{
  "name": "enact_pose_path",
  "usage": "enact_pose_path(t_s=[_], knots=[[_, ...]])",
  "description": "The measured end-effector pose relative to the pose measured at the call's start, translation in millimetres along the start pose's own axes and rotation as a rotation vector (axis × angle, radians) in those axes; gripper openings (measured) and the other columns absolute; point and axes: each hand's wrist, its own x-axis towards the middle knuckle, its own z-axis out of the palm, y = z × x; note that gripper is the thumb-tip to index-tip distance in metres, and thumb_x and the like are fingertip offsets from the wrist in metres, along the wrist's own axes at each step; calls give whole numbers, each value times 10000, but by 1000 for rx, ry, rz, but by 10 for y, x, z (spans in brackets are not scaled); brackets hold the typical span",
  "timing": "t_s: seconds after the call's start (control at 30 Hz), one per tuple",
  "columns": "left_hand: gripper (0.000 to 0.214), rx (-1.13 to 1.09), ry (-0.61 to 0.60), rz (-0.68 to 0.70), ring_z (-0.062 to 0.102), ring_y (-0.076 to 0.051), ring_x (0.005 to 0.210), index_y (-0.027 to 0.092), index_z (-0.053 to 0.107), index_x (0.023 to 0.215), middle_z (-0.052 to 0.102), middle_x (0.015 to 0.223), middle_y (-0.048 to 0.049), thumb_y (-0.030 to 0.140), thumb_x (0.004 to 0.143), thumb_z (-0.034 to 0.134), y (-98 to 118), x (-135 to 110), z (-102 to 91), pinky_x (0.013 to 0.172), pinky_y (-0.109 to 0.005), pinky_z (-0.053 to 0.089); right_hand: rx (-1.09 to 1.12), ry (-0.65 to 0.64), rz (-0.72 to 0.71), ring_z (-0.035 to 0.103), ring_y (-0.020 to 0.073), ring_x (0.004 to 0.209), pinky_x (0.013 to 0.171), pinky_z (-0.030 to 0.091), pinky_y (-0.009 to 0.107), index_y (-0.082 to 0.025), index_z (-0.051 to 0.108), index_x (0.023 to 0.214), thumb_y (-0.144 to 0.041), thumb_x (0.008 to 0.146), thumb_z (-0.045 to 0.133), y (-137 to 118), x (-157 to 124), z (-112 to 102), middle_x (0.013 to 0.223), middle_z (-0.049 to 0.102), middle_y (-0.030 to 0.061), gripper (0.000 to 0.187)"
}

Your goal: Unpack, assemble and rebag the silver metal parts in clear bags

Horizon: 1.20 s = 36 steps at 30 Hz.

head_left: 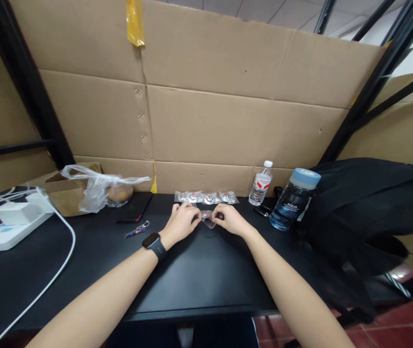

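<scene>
Between my two hands is a small clear plastic packet (206, 216) with a bit of red in it, just above or on the black tabletop. My left hand (183, 221), with a dark watch on its wrist, pinches the packet's left side. On its right side, my right hand (231, 218) pinches it between thumb and fingers. Just beyond my hands, a row of several similar shiny clear packets (209, 197) lies along the cardboard wall. What exactly is inside the packets is too small to tell.
A water bottle (261, 183) and a blue-lidded bottle (294, 199) stand right, beside a black backpack (373, 212). To the left are a keychain (137, 230), a dark flat item (131, 209), a tied plastic bag (101, 188), a cardboard box (66, 193) and a power strip (28, 224) with a white cable.
</scene>
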Motion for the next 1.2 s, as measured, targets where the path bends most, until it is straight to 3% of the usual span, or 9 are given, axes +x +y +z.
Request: enact_pose_path(t_s=[0.23, 0.3, 0.37, 0.47, 0.63, 0.8, 0.87, 1.03, 1.2], knots=[[122, -192, 52, -222, 632, -235, 1026, 244, 659, 946, 752, 977, -15, 313, 895, 572, -85, 23, -24, 894, -386, 332, 346, -30, 240, 562, 122, 539, 547, 430, 229, -156, 662, 836, -303, 837, 636, 34, 7, -29, 652, 638, 6, 149], [175, -236, 61, -268, 657, -229, 983, 247, 605, 1036, 763, 918, 1, 296, 868, 593, -82, 27, -21, 864, -366, 344, 454, -2, 275, 570, 121, 535, 522, 425, 215, -175, 602, 917, -286, 797, 657, 69, 7, 8, 671, 658, -6, 172], [278, -257, 61, -290, 659, -229, 976, 250, 546, 1110, 764, 865, 15, 276, 840, 607, -67, 26, -12, 848, -358, 345, 490, 21, 285, 582, 123, 546, 531, 433, 206, -208, 520, 1046, -244, 753, 682, 101, 2, 45, 687, 681, -30, 337], [279, -218, 33, -254, 629, -234, 1010, 262, 558, 1107, 749, 834, 18, 237, 830, 581, -34, 12, 6, 863, -372, 324, 439, 10, 252, 601, 121, 572, 585, 457, 210, -233, 447, 1174, -192, 745, 674, 121, -11, 65, 692, 691, -54, 487], [267, -69, -37, -126, 559, -250, 1016, 311, 697, 1048, 714, 839, -7, 219, 854, 538, 20, -31, 9, 905, -427, 288, 199, -109, 137, 617, 131, 668, 714, 476, 252, -187, 660, 1069, -155, 817, 593, 58, -31, 32, 748, 676, -3, 263], [202, 27, -60, -2, 506, -301, 1067, 267, 752, 943, 695, 948, -75, 383, 832, 629, 64, -70, -46, 901, -453, 296, -56, -103, 31, 577, 232, 999, 934, 456, 352, -231, 740, 1112, -286, 680, 822, 0, -58, 35, 1062, 611, 67, 443], [213, 49, -51, 27, 487, -314, 1121, 260, 744, 964, 694, 1031, -84, 379, 806, 663, 72, -76, -53, 908, -456, 295, -98, -77, 27, 545, 253, 1077, 988, 427, 380, -243, 749, 1088, -282, 708, 817, -6, -55, 50, 1126, 602, 74, 388], [190, 12, -2, -9, 519, -263, 1128, 242, 721, 933, 725, 1040, -67, 244, 925, 532, 49, -48, -11, 912, -436, 280, -54, -37, -14, 590, 224, 1029, 964, 425, 355, -224, 767, 999, -216, 886, 653, -40, -18, 35, 1045, 687, 72, 161], [210, -120, 56, -172, 587, -233, 1075, 264, 708, 955, 748, 996, -28, 283, 969, 500, 28, 8, -9, 920, -416, 284, 139, 20, 18, 632, 177, 769, 756, 459, 277, -179, 765, 910, -325, 980, 526, -92, 3, -34, 868, 740, 54, 289]])
